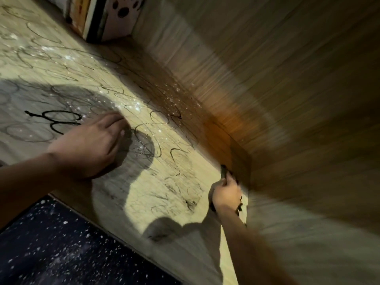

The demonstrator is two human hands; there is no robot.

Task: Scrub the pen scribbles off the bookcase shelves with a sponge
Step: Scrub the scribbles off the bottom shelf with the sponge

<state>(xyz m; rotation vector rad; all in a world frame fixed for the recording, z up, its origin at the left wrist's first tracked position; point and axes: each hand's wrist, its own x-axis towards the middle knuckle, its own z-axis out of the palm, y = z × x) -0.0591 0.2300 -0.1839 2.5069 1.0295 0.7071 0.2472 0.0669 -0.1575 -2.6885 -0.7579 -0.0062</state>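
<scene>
A pale wooden shelf (185,165) fills the view, covered in looping black pen scribbles (61,120) and wet, glistening droplets. My left hand (90,145) rests on the shelf at centre left, fingers extended and pressed on the board. My right hand (226,194) is at the shelf's right end, by the side wall, fingers curled round a dark sponge (225,171) whose blackened edge sticks out above the fingers. The sponge touches the corner where shelf and side wall meet. The frame is motion-blurred on the right.
Several upright books (98,19) and a white box with paw prints (125,11) stand at the far back of the shelf. The brown side wall (287,99) rises on the right. Dark speckled floor (61,254) lies below the shelf's front edge.
</scene>
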